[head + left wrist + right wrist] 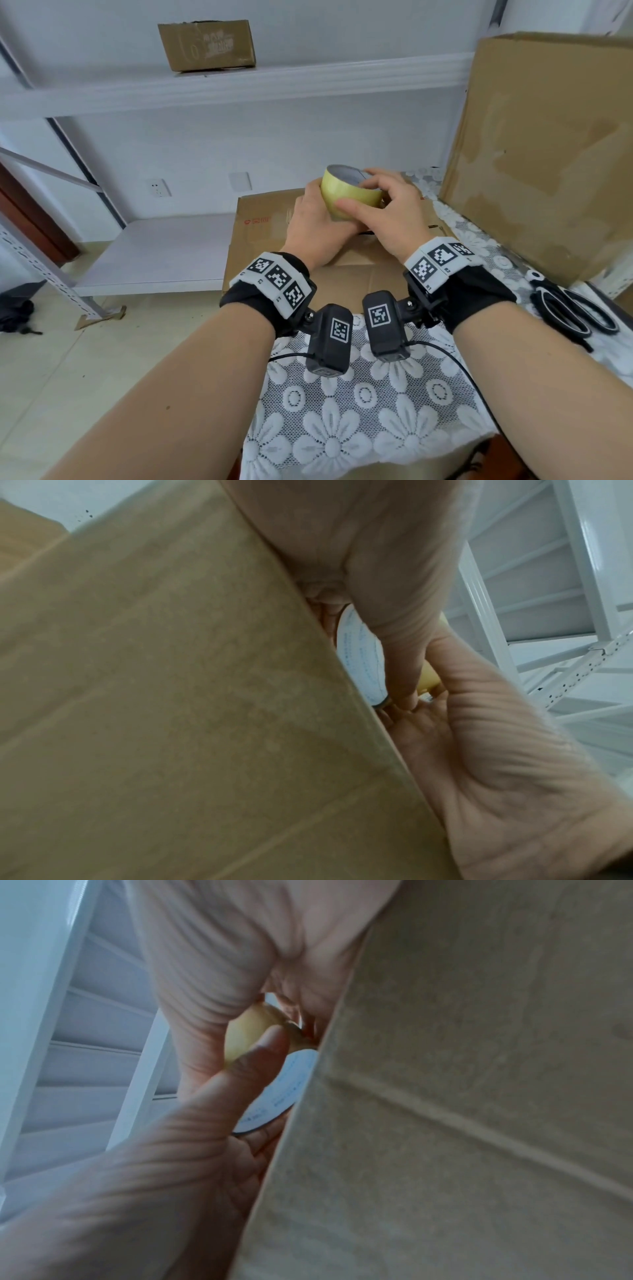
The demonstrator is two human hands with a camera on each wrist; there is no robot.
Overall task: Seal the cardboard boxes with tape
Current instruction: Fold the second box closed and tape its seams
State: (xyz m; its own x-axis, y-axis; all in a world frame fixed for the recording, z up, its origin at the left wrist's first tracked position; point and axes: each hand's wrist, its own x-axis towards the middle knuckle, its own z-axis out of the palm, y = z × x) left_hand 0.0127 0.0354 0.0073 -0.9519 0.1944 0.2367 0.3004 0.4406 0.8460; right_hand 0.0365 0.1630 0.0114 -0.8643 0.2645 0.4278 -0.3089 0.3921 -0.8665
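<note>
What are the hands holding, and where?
Both hands hold the yellow tape roll: left hand cups its side, right hand grips its side and top rim.

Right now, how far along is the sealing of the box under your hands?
Barely started. Done: the flaps of the low box look folded shut, but no tape strip shows on it. In hand: both the left hand and the right hand hold the yellow tape roll above it, the right thumb on the roll's side. Left: pull tape, lay it along the seam, cut it; the scissors lie untouched.
</note>
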